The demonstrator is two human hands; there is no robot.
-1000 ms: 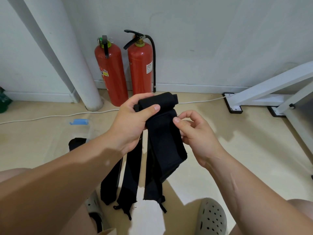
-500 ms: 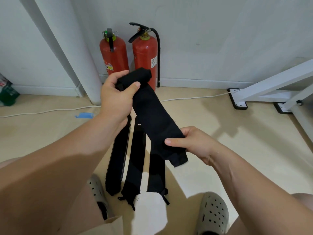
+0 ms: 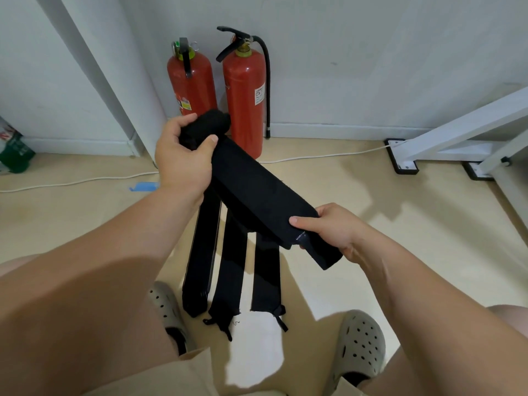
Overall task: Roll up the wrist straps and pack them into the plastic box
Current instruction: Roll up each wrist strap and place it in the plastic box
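No word or number can be read with certainty. The red fire extinguisher with the black hose (image 3: 243,95) carries a small white label (image 3: 259,94) on its side, with a red mark at the top and rows of fine print too small to make out. The shorter fire extinguisher (image 3: 191,81) beside it has a label (image 3: 184,103) low on its body in yellow, white and red, its print likewise illegible. At the frame's edge a green package (image 3: 15,150) shows red-and-white lettering, cut off and blurred. The wrist strap (image 3: 257,190) bears only a short row of white stitches.
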